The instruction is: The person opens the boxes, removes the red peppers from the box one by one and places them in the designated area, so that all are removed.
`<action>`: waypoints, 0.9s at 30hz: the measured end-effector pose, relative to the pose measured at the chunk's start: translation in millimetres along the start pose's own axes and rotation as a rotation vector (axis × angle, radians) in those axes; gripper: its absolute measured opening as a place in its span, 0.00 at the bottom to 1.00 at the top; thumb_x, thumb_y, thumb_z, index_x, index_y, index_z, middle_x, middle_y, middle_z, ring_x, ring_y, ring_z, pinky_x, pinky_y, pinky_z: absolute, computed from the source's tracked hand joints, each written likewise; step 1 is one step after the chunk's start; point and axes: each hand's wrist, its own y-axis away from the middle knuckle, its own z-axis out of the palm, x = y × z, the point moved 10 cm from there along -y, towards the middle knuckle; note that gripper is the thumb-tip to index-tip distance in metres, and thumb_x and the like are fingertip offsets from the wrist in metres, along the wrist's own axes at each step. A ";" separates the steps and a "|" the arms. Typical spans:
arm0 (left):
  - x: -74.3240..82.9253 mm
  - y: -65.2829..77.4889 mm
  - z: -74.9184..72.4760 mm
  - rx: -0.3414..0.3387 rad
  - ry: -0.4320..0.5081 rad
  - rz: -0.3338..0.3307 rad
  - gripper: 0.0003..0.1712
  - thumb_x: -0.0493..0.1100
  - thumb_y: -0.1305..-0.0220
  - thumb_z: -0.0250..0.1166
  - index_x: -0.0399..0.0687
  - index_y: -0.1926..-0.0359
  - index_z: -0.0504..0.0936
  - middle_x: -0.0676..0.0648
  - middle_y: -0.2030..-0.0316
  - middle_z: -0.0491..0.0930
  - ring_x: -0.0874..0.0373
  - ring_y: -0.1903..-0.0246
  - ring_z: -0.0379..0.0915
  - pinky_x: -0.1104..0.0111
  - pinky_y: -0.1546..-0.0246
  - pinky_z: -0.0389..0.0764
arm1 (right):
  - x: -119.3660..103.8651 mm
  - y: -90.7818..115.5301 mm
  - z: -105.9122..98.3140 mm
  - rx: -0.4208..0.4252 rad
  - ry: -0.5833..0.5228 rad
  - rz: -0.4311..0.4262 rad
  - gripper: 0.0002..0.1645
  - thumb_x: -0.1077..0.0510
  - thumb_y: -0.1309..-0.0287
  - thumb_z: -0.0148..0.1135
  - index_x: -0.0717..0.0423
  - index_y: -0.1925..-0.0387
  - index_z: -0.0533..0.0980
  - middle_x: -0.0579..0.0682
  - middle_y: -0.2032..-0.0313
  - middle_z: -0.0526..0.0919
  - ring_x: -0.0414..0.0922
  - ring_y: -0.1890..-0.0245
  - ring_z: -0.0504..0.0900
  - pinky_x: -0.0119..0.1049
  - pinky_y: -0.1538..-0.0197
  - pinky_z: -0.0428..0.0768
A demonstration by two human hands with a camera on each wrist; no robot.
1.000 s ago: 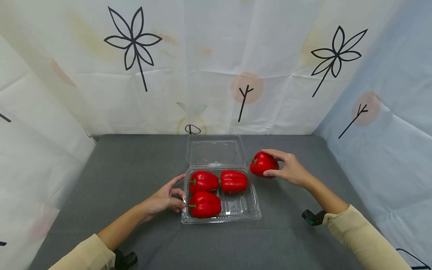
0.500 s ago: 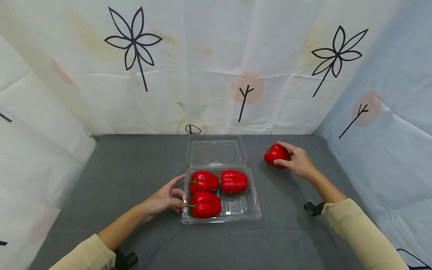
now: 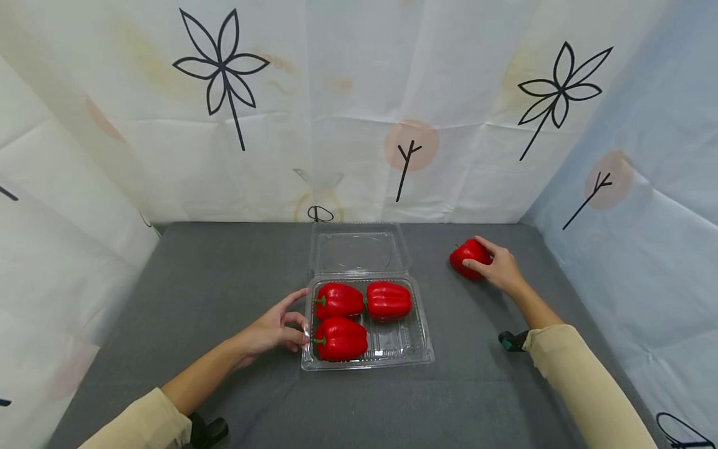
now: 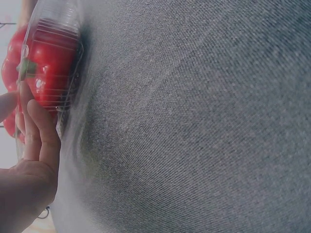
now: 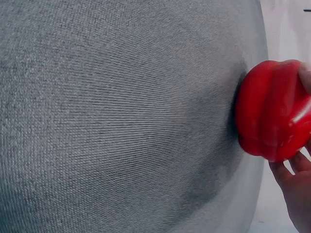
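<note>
In the head view my right hand (image 3: 499, 265) grips a red bell pepper (image 3: 469, 258) at the right of the table, thumb on the near side and fingers on the far side. The right wrist view shows this bell pepper (image 5: 272, 111) low at the grey cloth, with a shadow beneath it. My left hand (image 3: 280, 324) rests its fingertips on the left rim of a clear plastic clamshell container (image 3: 401, 360). Fingers (image 4: 46, 133) reach up along its wall in the left wrist view. Three red bell peppers (image 3: 341, 340) lie inside, two at the back and one at front left.
The container's lid (image 3: 359, 249) lies folded back toward the rear wall. Grey cloth (image 3: 359, 411) covers the table. White printed fabric (image 3: 336, 93) encloses the back and both sides. A black cable (image 3: 681, 430) shows at the lower right corner.
My right hand has carried its bell pepper away from the container, to the right and slightly back. The left hand and the three peppers in the container have stayed in place.
</note>
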 end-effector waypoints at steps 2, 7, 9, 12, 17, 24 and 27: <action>-0.2 0.0 0.2 0.000 0.002 -0.002 0.53 0.32 0.39 0.66 0.50 0.22 0.44 0.44 0.62 0.78 0.53 0.66 0.78 0.61 0.63 0.81 | 3.9 -0.6 0.6 0.005 -0.022 0.011 0.42 0.53 0.34 0.64 0.66 0.27 0.58 0.73 0.35 0.67 0.67 0.39 0.68 0.62 0.44 0.74; -0.9 -0.8 0.1 0.002 0.003 -0.004 0.53 0.33 0.39 0.66 0.50 0.22 0.44 0.44 0.61 0.78 0.53 0.66 0.77 0.61 0.63 0.81 | 5.9 -2.5 1.3 0.004 -0.016 0.018 0.42 0.53 0.33 0.62 0.66 0.27 0.57 0.74 0.36 0.66 0.67 0.39 0.67 0.62 0.44 0.73; -0.6 -1.0 -0.1 0.004 0.001 -0.002 0.53 0.32 0.39 0.66 0.50 0.22 0.44 0.44 0.62 0.78 0.53 0.66 0.77 0.62 0.63 0.81 | 5.2 -3.5 1.9 -0.006 -0.009 0.029 0.43 0.52 0.33 0.62 0.66 0.26 0.56 0.74 0.35 0.66 0.67 0.39 0.67 0.62 0.44 0.73; 0.2 -1.3 -0.1 0.005 -0.003 0.000 0.53 0.32 0.40 0.66 0.50 0.22 0.44 0.44 0.62 0.78 0.53 0.67 0.78 0.62 0.63 0.81 | 3.1 -5.1 1.7 -0.017 -0.004 0.043 0.43 0.51 0.33 0.62 0.66 0.26 0.56 0.74 0.34 0.64 0.68 0.38 0.65 0.62 0.43 0.72; 0.4 -1.3 -0.1 0.007 -0.002 -0.001 0.52 0.32 0.39 0.65 0.50 0.22 0.45 0.43 0.61 0.78 0.53 0.67 0.77 0.62 0.63 0.81 | 0.6 -6.4 0.8 -0.031 0.014 0.058 0.45 0.50 0.34 0.62 0.66 0.26 0.55 0.74 0.33 0.62 0.69 0.36 0.64 0.64 0.41 0.71; -0.2 -1.1 0.0 0.008 -0.006 -0.002 0.52 0.32 0.39 0.65 0.50 0.22 0.45 0.43 0.61 0.78 0.53 0.67 0.77 0.62 0.63 0.81 | -3.7 -5.6 -1.1 -0.028 0.016 0.047 0.46 0.51 0.36 0.63 0.65 0.26 0.55 0.72 0.30 0.59 0.69 0.33 0.61 0.66 0.39 0.67; 0.0 -0.4 -0.3 0.010 -0.009 -0.003 0.52 0.32 0.39 0.65 0.50 0.22 0.45 0.43 0.62 0.78 0.53 0.67 0.77 0.62 0.63 0.81 | -10.1 -4.7 -4.6 -0.008 0.016 0.032 0.47 0.50 0.36 0.63 0.61 0.24 0.53 0.70 0.28 0.57 0.69 0.32 0.58 0.68 0.38 0.64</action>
